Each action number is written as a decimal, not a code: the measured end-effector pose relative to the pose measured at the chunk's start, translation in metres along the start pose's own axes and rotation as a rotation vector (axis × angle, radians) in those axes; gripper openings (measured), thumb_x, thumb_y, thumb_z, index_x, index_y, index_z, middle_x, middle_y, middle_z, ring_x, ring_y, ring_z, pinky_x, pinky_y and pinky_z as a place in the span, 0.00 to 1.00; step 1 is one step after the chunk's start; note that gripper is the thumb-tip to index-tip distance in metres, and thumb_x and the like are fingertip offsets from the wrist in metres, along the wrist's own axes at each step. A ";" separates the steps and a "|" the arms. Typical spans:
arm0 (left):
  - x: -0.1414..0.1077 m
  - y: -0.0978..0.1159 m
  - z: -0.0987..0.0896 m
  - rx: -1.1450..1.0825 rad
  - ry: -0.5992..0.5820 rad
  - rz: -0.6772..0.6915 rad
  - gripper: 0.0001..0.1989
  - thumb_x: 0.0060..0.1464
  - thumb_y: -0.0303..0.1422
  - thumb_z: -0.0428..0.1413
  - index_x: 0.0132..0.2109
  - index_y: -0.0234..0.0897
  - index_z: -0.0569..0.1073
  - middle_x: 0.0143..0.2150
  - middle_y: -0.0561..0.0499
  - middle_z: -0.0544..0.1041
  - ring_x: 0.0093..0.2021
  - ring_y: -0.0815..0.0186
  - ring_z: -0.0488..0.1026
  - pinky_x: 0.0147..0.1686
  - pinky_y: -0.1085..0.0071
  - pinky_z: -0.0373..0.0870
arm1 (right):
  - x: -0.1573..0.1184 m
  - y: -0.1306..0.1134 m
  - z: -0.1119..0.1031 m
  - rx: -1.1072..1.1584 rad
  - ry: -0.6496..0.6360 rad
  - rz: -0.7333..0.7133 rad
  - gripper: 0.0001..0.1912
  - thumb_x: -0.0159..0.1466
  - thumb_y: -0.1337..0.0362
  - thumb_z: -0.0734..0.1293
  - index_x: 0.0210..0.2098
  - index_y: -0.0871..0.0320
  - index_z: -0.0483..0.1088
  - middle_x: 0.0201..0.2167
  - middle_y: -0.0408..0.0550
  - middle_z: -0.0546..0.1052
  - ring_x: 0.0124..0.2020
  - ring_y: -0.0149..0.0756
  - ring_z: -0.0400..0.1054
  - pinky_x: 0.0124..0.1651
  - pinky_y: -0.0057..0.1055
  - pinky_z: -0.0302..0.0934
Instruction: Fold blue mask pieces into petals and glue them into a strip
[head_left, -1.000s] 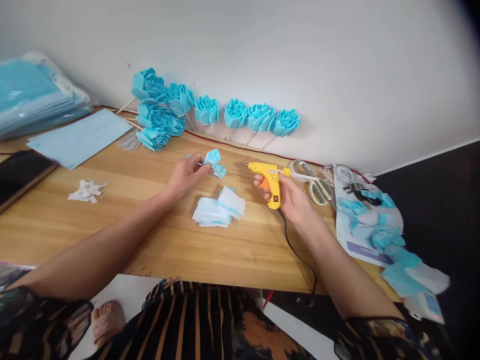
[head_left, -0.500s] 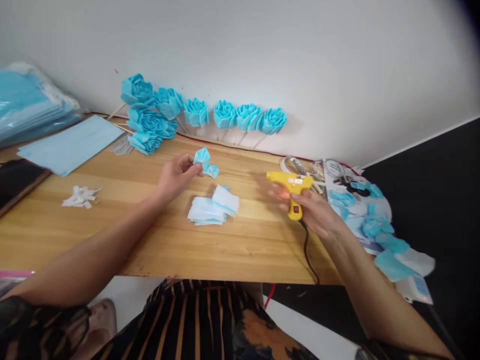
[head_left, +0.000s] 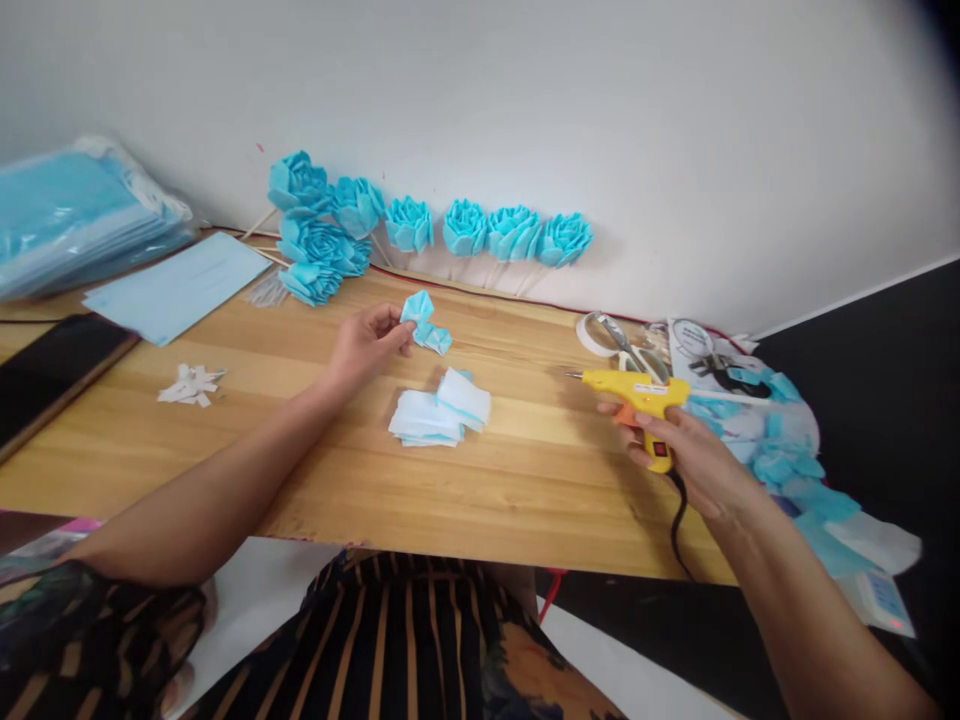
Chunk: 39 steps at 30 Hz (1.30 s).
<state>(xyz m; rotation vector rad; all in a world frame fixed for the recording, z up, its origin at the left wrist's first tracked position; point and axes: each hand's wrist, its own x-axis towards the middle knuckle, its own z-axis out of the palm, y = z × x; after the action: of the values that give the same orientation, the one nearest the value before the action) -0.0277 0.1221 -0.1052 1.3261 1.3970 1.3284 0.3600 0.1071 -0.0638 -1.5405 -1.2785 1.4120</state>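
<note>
Between its thumb and fingers my left hand (head_left: 369, 345) pinches a small folded light-blue piece (head_left: 418, 308), with more folded blue bits hanging beside it over the table. My right hand (head_left: 675, 445) is wrapped round the handle of a yellow glue gun (head_left: 634, 393), fingers by its orange trigger; the metal nozzle points left. A black cord runs down from the handle. Between my hands and a little nearer to me lies a small pile of white and light-blue cut pieces (head_left: 427, 417).
Blue flowers (head_left: 514, 233) on sticks lean along the wall. Flat blue sheets (head_left: 180, 290), a plastic-wrapped stack (head_left: 67, 215), a phone (head_left: 56, 375) and white scraps (head_left: 190, 384) lie left. Scissors (head_left: 634, 350), a tape roll (head_left: 592, 335) and blue scraps (head_left: 787, 460) are right.
My right hand has moved right and slightly toward me with the glue gun, and its fingers have closed round the handle. My left hand still holds the blue piece. The view has shifted slightly.
</note>
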 end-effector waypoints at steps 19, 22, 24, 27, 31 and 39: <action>-0.002 0.006 -0.001 0.024 0.019 -0.016 0.09 0.54 0.38 0.60 0.30 0.40 0.70 0.22 0.54 0.74 0.21 0.70 0.65 0.22 0.72 0.61 | 0.012 -0.007 0.018 -0.045 -0.115 -0.138 0.25 0.56 0.61 0.76 0.51 0.49 0.70 0.66 0.50 0.70 0.52 0.40 0.75 0.47 0.35 0.73; -0.001 0.006 -0.001 0.026 0.025 -0.030 0.09 0.54 0.37 0.60 0.30 0.39 0.70 0.22 0.55 0.73 0.20 0.71 0.64 0.21 0.73 0.59 | 0.015 -0.006 0.012 -0.184 -0.132 -0.183 0.25 0.58 0.59 0.74 0.55 0.49 0.69 0.67 0.51 0.68 0.58 0.47 0.73 0.56 0.45 0.72; 0.000 0.004 -0.001 0.036 0.028 -0.038 0.08 0.53 0.36 0.59 0.29 0.39 0.70 0.22 0.55 0.73 0.19 0.72 0.64 0.20 0.73 0.58 | 0.017 -0.004 0.007 -0.408 -0.129 -0.244 0.26 0.62 0.59 0.70 0.59 0.51 0.66 0.64 0.54 0.71 0.61 0.52 0.70 0.62 0.54 0.66; 0.000 0.003 -0.001 0.047 0.036 -0.038 0.08 0.53 0.35 0.59 0.29 0.39 0.70 0.22 0.55 0.73 0.19 0.72 0.63 0.20 0.74 0.58 | 0.020 0.004 0.003 -0.803 -0.066 -0.423 0.34 0.67 0.60 0.64 0.70 0.53 0.53 0.65 0.57 0.70 0.68 0.57 0.62 0.68 0.62 0.56; 0.000 0.003 -0.001 0.042 0.038 -0.042 0.08 0.53 0.35 0.58 0.29 0.39 0.70 0.21 0.55 0.73 0.18 0.72 0.61 0.19 0.73 0.56 | 0.030 0.024 0.000 -1.070 -0.084 -0.720 0.43 0.70 0.65 0.58 0.75 0.51 0.26 0.75 0.56 0.53 0.72 0.55 0.53 0.68 0.60 0.58; 0.000 0.001 -0.001 0.061 0.030 -0.014 0.08 0.54 0.35 0.59 0.29 0.39 0.70 0.21 0.55 0.72 0.17 0.73 0.61 0.18 0.73 0.54 | 0.051 0.047 -0.016 -1.324 -0.107 -0.890 0.42 0.70 0.73 0.53 0.75 0.50 0.23 0.75 0.56 0.52 0.71 0.52 0.58 0.66 0.54 0.64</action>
<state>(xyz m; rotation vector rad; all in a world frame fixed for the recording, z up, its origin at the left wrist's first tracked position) -0.0283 0.1214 -0.1039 1.3388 1.4755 1.3103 0.3818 0.1442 -0.1211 -1.1727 -2.7450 -0.0617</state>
